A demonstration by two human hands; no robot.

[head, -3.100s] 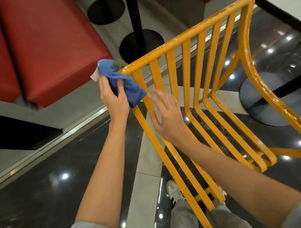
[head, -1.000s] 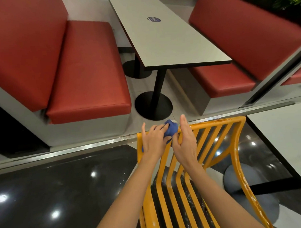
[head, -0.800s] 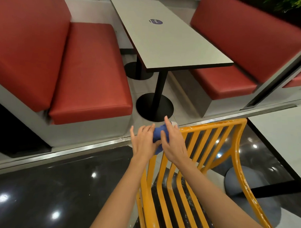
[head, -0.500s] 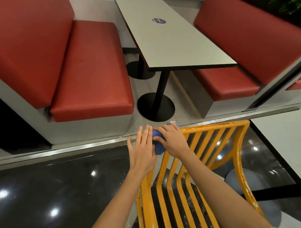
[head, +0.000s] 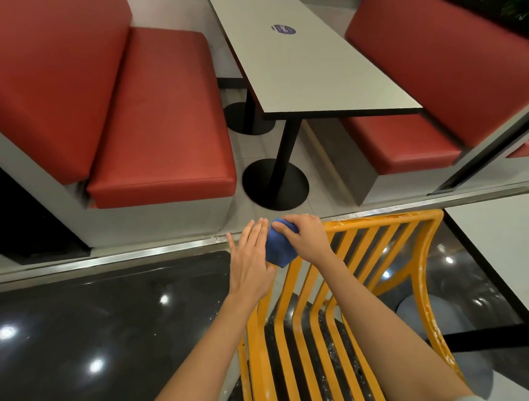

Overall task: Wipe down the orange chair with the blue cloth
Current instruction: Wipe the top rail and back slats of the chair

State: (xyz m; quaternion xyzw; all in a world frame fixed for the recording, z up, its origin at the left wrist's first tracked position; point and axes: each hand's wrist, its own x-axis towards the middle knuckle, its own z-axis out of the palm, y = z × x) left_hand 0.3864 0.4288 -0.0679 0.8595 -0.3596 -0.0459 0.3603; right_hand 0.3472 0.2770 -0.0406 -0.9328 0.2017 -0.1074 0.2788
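The orange chair (head: 381, 223) stands right below me, its slatted back facing me and its top rail running to the right. A bunched blue cloth (head: 277, 250) sits at the rail's left corner. My right hand (head: 306, 236) is closed over the cloth from the right and presses it on the rail. My left hand (head: 252, 260) is flat with fingers straight, its palm against the cloth's left side, holding nothing. The chair's left top corner is hidden behind both hands.
A grey table (head: 306, 64) on a black pedestal base (head: 275, 185) stands ahead between two red booth benches (head: 161, 120) (head: 405, 141). A metal floor strip (head: 109, 259) crosses below them. Another table edge (head: 505, 252) lies at right. The dark floor is glossy.
The cloth passed from my left hand into my right hand at the rail's left corner. My left hand let go and flattened beside it. The view rose from the chair's underside to the booth.
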